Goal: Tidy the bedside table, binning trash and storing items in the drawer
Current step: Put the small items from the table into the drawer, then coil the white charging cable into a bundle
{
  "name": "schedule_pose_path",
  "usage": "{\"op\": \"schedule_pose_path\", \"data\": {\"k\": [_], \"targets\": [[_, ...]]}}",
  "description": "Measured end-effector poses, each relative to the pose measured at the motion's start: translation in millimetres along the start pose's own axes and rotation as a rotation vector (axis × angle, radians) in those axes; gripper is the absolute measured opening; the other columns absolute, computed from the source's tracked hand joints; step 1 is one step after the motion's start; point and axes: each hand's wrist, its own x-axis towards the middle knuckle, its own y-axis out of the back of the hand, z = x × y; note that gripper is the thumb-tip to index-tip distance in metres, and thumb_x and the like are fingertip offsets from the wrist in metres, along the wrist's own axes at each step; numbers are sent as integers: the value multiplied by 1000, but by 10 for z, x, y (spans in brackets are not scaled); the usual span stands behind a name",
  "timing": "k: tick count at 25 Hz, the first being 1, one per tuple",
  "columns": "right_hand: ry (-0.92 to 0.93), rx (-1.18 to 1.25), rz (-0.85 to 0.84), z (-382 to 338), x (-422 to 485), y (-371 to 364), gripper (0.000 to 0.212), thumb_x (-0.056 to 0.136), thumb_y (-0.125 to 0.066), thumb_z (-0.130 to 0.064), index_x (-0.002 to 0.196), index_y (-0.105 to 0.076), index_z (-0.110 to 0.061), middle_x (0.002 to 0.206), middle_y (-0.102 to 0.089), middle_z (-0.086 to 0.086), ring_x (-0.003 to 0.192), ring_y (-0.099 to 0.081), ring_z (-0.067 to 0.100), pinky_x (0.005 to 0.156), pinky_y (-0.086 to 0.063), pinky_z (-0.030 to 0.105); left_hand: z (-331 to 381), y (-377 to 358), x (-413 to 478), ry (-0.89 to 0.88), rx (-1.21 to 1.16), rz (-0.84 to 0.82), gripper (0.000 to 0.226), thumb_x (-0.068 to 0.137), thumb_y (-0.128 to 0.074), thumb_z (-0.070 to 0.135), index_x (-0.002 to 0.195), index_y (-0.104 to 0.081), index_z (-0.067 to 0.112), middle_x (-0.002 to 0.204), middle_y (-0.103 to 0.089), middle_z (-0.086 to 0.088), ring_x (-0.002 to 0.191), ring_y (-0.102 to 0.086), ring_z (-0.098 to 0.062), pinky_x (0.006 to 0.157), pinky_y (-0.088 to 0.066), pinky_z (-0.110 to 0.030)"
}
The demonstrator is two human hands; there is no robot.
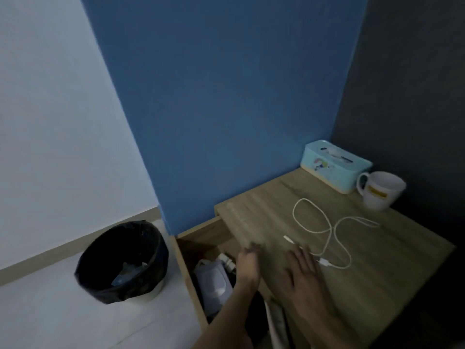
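A white charging cable (329,230) lies in loose loops on the wooden bedside table (364,268). My right hand (302,275) hovers flat over the table's front left, fingers spread, just short of the cable's plug end. At the table's left edge sits my left hand (247,263), fingers up near the rim above the open drawer (186,260). Inside the drawer lie a grey-white device (214,280) and other dark items, partly hidden by my left arm. Both hands are blurred and hold nothing.
A light blue tissue box (334,165) and a white mug (380,192) stand at the table's back right. A black-lined trash bin (123,260) with some scraps inside stands on the floor to the left of the drawer. Blue and dark walls close off the back.
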Motion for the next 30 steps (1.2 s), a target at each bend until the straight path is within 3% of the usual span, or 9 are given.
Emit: {"op": "schedule_pose_path", "data": {"k": [2, 5, 10, 16, 23, 26, 28, 30], "targets": [[11, -24, -9, -20, 26, 38, 48, 84, -37, -35, 112, -65, -7, 125, -62, 12, 127, -48, 30, 101, -29, 36, -66, 9, 12, -39, 80, 23, 32, 100, -40, 13, 125, -54, -1, 136, -51, -15, 127, -47, -30, 97, -38, -25], [-3, -22, -4, -2, 50, 57, 47, 78, -40, -30, 109, -66, -7, 121, -65, 10, 125, -50, 29, 100, -29, 34, -134, -6, 19, -85, 179, 26, 35, 101, -35, 15, 134, -46, 6, 141, -44, -11, 134, -38, -25, 81, -26, -9], [-2, -35, -5, 21, 63, 67, 46, 78, -40, -30, 109, -66, -8, 121, -65, 10, 125, -50, 28, 100, -28, 33, -147, -37, 94, -50, 254, 61, 39, 97, -42, 12, 135, -48, 4, 145, -43, -12, 135, -38, -26, 96, -30, -21], [23, -54, -2, 39, 68, 55, 47, 78, -39, -32, 108, -67, -7, 120, -65, 11, 125, -51, 29, 100, -29, 36, -13, -12, -56, -54, 276, 14, 41, 93, -42, 7, 134, -45, 3, 139, -46, -12, 130, -42, -29, 96, -32, -24], [31, -21, 19, 57, 84, -3, 48, 81, -37, -32, 107, -66, -4, 118, -66, 14, 123, -51, 32, 98, -32, 37, 61, 17, -185, -114, 419, 6, 46, 94, -38, 6, 140, -39, 6, 143, -40, -9, 134, -36, -24, 84, -22, -10], [67, 13, 57, 52, 80, -11, 49, 80, -38, -30, 109, -65, -2, 120, -65, 16, 124, -51, 31, 101, -29, 34, 125, 34, -245, -98, 428, -32, 40, 94, -37, 7, 133, -44, 5, 139, -43, -14, 128, -42, -29, 88, -29, -16], [79, 72, 173, 83, 84, -1, 46, 80, -39, -24, 111, -63, 1, 119, -64, 18, 122, -48, 30, 105, -24, 28, 171, 39, -294, -95, 479, -63, 43, 92, -37, 5, 135, -39, 4, 141, -37, -15, 132, -37, -33, 101, -32, -25], [2, 110, 304, 142, 100, 57, 44, 80, -38, -19, 110, -62, 3, 113, -65, 21, 113, -50, 32, 102, -28, 29, 204, 54, -361, -117, 560, -117, 51, 90, -38, 2, 141, -32, 4, 149, -27, -16, 138, -29, -33, 109, -27, -31]]}}
